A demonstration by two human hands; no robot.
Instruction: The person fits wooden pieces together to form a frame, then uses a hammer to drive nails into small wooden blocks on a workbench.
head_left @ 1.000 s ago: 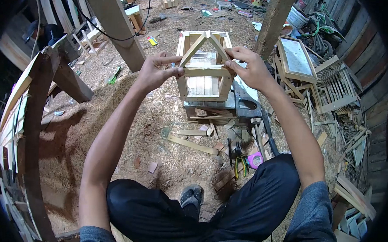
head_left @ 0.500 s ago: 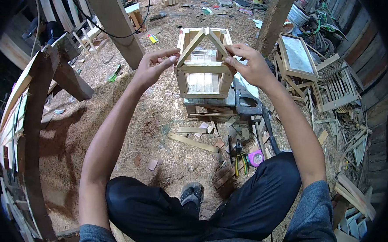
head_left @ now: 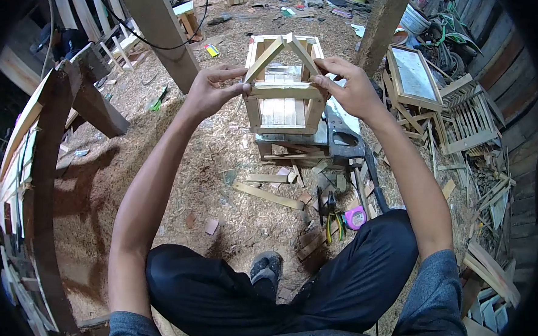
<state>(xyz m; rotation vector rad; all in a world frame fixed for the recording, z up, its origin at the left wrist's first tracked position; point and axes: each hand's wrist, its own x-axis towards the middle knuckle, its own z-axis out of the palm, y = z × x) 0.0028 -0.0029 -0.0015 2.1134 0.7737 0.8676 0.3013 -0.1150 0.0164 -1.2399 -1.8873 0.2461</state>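
A small wooden frame (head_left: 282, 130) stands on a low stool (head_left: 290, 149) in front of me. Two slanting strips, the left one (head_left: 265, 61) and the right one (head_left: 303, 54), lean together into a peak above its near crossbar (head_left: 287, 91). My left hand (head_left: 215, 92) pinches the lower end of the left strip at the frame's corner, thumb and fingers closed on it. My right hand (head_left: 350, 90) grips the lower end of the right strip in the same way. At the peak the strips' top ends show a narrow gap.
A handsaw (head_left: 346, 149) lies right of the frame. Pliers (head_left: 335, 223), a pink tape measure (head_left: 355, 218) and wood offcuts lie on the shavings. Posts rise on both sides. A person (head_left: 69, 41) is at the far left, and framed panels (head_left: 415, 78) lean at right.
My left hand has closed onto the left strip's lower end. The left strip has shifted slightly, and the gap at the peak looks wider. My right hand has barely moved.
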